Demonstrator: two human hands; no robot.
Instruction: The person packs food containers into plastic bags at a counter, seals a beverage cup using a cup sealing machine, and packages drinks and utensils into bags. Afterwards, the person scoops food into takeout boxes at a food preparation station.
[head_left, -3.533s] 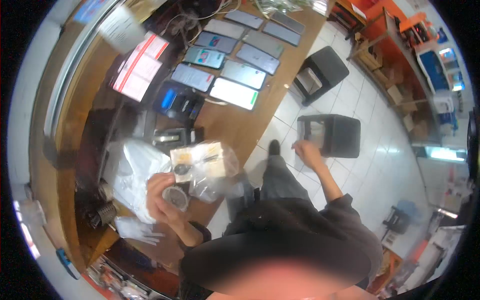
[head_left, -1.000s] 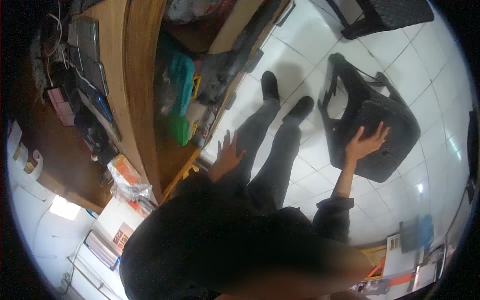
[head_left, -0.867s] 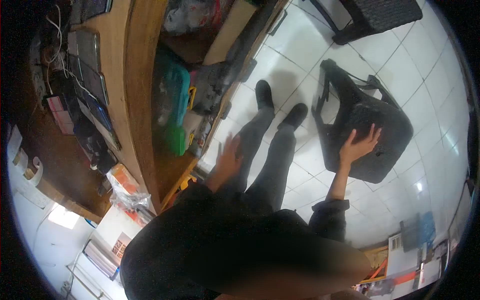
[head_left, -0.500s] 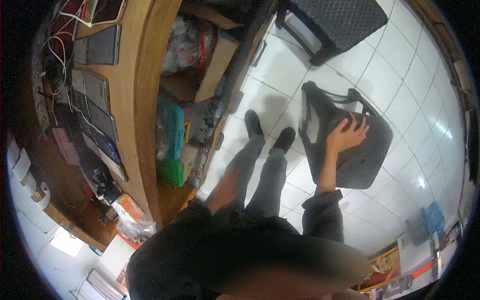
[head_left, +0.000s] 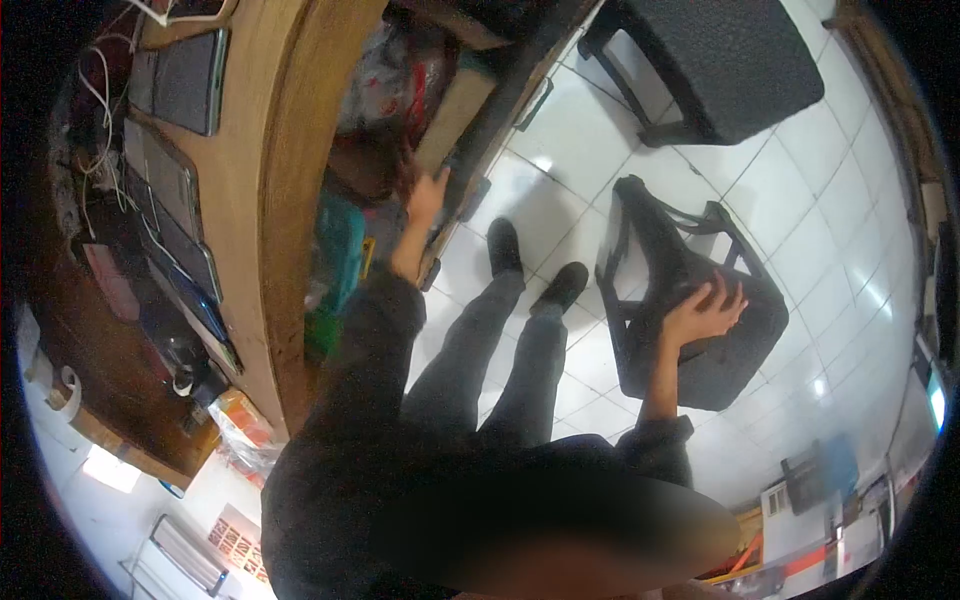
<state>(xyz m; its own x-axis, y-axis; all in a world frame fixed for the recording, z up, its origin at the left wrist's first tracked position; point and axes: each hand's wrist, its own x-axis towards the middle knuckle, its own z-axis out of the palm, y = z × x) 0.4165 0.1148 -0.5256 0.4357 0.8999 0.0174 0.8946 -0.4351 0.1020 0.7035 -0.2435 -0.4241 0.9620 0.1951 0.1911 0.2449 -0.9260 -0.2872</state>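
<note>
My right hand lies on the seat of a dark plastic stool, its fingers spread and slightly curled. The stool stands at an angle on the tiles, with its legs toward the top left. Under the wooden counter, my left hand reaches into the shelf space, fingers apart. It is close to a cardboard box and a bundle in clear and red plastic; whether it touches the box I cannot tell. Just below it on the shelf is a teal plastic item.
A second dark stool stands at the top right. The wooden counter runs along my left, with several phones and white cables on it. My feet are on the white tiled floor between counter and stool.
My left hand has moved from beside my leg, up and forward into the shelf under the counter. My right hand stays on the stool. The view has shifted slightly.
</note>
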